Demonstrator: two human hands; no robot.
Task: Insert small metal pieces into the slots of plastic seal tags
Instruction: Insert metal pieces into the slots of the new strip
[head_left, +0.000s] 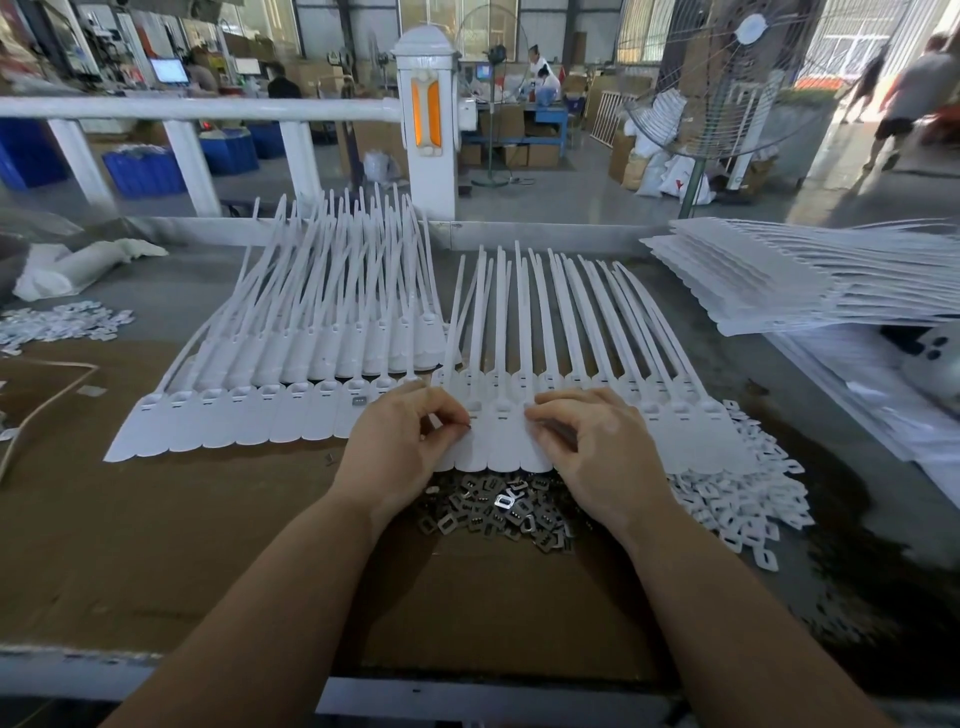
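Observation:
Two rows of white plastic seal tags lie on the bench. The right row (680, 441) lies under both my hands; the left row (249, 421) is stacked beside it. My left hand (400, 447) pinches a small metal piece (466, 427) at its fingertips, just left of a tag's slot (501, 415). My right hand (587, 452) rests with curled fingers on the tags; whether it holds anything is hidden. A pile of small metal pieces (498, 512) lies on the cardboard between my wrists.
Small white plastic caps are heaped at the right (727, 499) and the far left (62, 322). A stack of more tag sheets (810, 280) lies at the back right. A white railing (208, 109) and a floor fan (727, 78) stand behind the bench.

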